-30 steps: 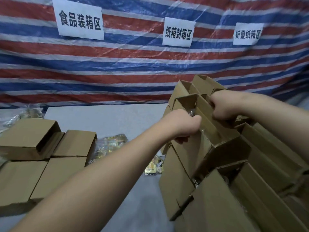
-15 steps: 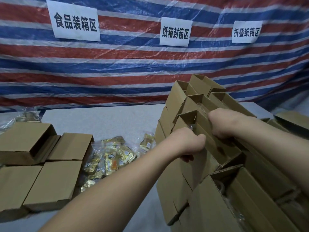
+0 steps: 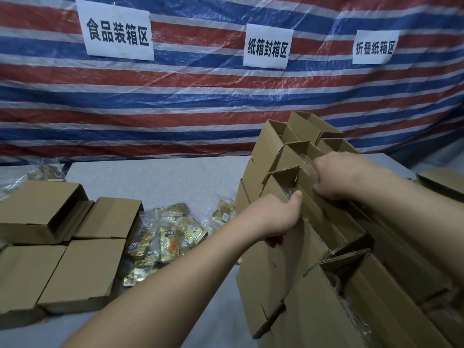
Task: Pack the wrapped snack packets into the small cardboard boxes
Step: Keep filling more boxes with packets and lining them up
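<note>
Left hand (image 3: 272,217): I see fingers curled round box (image 3: 298,237) wall, thumb on rim. Right hand (image 3: 335,178): fingers curled, gripping flap (image 3: 307,173). Snack packets (image 3: 170,234) left of fingers.

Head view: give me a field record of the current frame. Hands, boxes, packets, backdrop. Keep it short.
left hand: grips the near wall of an open box in the stack, thumb over its rim
right hand: fingers curled at the far side of that box; whether it holds anything is hidden
box stack: open cardboard boxes leaning together on the right
closed boxes: flat-lying group on the left
snack packets: loose gold-wrapped pile between the two groups
table: grey surface
backdrop: red, white and blue striped tarp with three white paper signs
</note>
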Demonstrator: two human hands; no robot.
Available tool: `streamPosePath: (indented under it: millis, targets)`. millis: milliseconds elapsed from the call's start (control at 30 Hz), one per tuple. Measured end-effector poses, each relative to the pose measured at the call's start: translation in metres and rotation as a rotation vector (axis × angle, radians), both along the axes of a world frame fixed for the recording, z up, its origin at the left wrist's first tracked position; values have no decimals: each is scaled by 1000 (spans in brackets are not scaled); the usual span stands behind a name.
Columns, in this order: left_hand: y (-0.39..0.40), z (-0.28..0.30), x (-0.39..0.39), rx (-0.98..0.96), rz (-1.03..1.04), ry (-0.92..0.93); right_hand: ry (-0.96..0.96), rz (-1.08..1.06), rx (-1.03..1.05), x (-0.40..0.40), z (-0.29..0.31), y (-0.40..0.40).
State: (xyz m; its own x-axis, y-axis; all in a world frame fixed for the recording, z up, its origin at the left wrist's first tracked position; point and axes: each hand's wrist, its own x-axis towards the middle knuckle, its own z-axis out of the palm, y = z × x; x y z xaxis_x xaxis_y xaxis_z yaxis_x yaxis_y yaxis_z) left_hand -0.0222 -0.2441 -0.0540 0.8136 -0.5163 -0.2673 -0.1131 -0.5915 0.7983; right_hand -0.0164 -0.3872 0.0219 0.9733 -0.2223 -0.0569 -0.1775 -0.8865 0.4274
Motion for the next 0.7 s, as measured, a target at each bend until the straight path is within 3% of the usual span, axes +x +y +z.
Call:
streamPosePath:
  millis: [433, 533, 700]
  targets:
    - [48, -46, -2, -183, 83, 41, -32, 295, 26, 46, 4, 107]
    - [97, -89, 6, -15, 156, -43, 18, 360, 70, 62, -12, 141]
    - [213, -195, 28, 416, 461, -200, 158, 398, 157, 93, -82, 204]
